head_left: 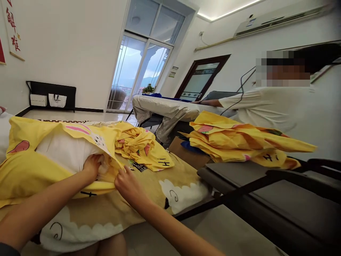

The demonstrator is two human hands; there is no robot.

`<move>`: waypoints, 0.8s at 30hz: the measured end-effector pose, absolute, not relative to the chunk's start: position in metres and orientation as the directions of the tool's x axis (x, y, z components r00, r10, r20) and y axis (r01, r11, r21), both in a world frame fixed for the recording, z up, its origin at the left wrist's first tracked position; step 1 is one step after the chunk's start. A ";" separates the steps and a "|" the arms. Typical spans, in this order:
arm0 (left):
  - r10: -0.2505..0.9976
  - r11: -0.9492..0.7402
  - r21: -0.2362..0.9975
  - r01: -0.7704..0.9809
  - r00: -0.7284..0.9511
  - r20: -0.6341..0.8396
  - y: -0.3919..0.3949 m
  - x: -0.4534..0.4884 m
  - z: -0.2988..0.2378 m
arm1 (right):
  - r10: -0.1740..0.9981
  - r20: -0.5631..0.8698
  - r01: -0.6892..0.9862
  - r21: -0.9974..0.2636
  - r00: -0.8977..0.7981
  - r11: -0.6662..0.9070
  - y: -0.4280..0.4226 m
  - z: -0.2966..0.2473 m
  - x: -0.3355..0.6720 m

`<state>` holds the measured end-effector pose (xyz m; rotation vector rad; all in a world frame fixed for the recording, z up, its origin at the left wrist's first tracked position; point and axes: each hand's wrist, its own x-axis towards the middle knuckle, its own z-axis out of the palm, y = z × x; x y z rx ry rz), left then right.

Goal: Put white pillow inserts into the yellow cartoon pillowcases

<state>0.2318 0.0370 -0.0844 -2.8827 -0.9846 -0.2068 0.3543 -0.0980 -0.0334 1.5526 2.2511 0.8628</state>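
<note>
A white pillow point(65, 151) lies partly inside a yellow patterned pillowcase point(29, 167) on a bed at the left. My left hand point(92, 166) is pressed against the pillow's end at the case's opening, fingers curled into the white filling. My right hand point(127, 185) pinches the yellow edge of the pillowcase just beside it. Another crumpled yellow pillowcase point(141, 145) lies behind my hands on the bed.
The bed has a tan sheet with white sheep point(170, 192). A black frame point(266, 185) stands at the right with folded yellow cases point(239, 140) on it. Another person in a white shirt point(279, 106) leans over a covered table point(165, 108). A glass door point(138, 71) is behind.
</note>
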 end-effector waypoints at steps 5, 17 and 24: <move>0.732 -0.644 -0.086 0.760 0.644 0.222 0.047 0.210 -0.069 | 0.833 0.277 0.738 0.641 -0.479 0.211 -0.069 -0.037 0.356; 0.555 -0.821 -0.044 0.570 0.813 0.173 0.025 0.268 -0.109 | 0.897 0.138 0.849 0.410 -0.420 0.334 -0.090 -0.108 0.383; 0.538 -0.840 0.049 0.541 0.816 0.214 0.027 0.247 -0.111 | 0.838 0.258 0.864 0.304 -0.480 0.401 -0.100 -0.095 0.385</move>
